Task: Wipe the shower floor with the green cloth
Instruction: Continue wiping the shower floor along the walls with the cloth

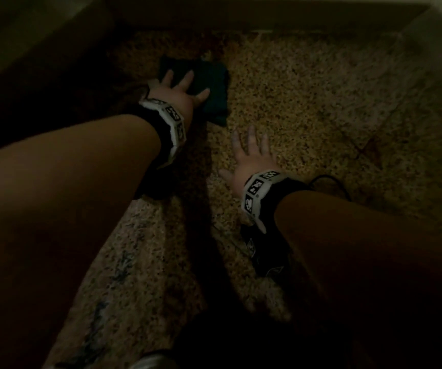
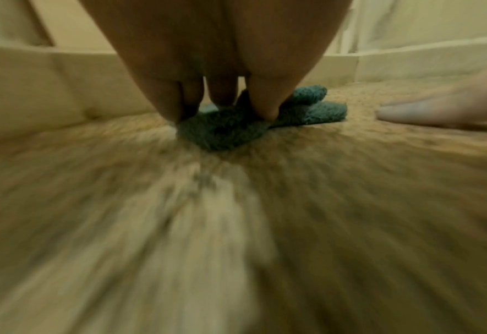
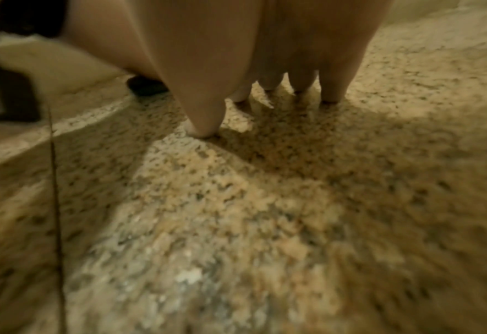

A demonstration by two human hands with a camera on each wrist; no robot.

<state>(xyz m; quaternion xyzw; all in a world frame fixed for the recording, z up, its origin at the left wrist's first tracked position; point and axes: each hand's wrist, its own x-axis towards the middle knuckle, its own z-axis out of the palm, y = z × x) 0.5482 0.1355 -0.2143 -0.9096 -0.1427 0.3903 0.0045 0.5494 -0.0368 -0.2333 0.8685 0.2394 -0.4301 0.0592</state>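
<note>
The green cloth (image 1: 212,89) lies bunched on the speckled shower floor (image 1: 307,102) near the far left corner. My left hand (image 1: 180,89) presses flat on it with fingers spread and straight; in the left wrist view the fingertips (image 2: 267,110) push down into the cloth (image 2: 225,131). My right hand (image 1: 249,155) rests flat on the bare floor nearer to me, fingers spread, holding nothing. In the right wrist view its fingertips (image 3: 205,128) touch the floor (image 3: 236,203). The light is dim.
Pale shower walls (image 1: 241,17) close in the floor at the back and left, with a raised curb (image 1: 134,249) in the near foreground. A dark cable (image 1: 331,182) loops by my right wrist.
</note>
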